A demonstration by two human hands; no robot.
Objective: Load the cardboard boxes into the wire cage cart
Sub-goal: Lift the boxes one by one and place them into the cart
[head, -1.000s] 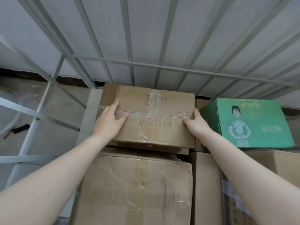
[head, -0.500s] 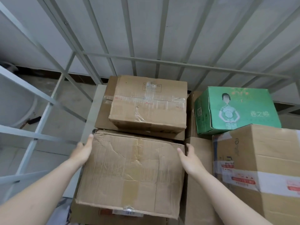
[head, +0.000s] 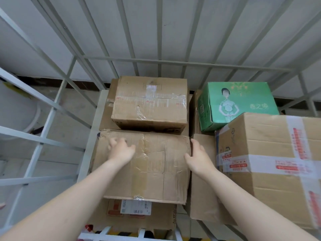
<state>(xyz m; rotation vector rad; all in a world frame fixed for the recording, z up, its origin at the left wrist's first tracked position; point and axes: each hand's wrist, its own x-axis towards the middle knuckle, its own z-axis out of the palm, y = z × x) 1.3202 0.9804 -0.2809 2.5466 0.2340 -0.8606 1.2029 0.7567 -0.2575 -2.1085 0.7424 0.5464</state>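
Head view, and there it was: the creased box (head: 144, 171) sat at the front of the wire cage cart (head: 173, 62), stacked on a labelled box (head: 135, 207) and hard up against the taped box (head: 149, 101) behind it. Its top was dented and scored with old folds, so I'd judge the board soft and tired, likely to sag if pressed in the middle and to buckle if lifted by one flap. Weight could not be read from here. The best hold, to my eye, was low on the two short sides or under the bottom edges, never on the loose tape. The left grip (head: 121, 150) lay palm down on the top face toward the far left corner, fingers spread and blurred, grasping nothing, only touching the board. The right grip (head: 198, 157) stood at the box's right edge near the far corner — thumb on the top face, fingers straight along the side, in the gap against a narrow box (head: 203, 197) — released too, not clenched. A green box (head: 238, 101) and a large banded carton (head: 271, 162) stood on the cart's right side
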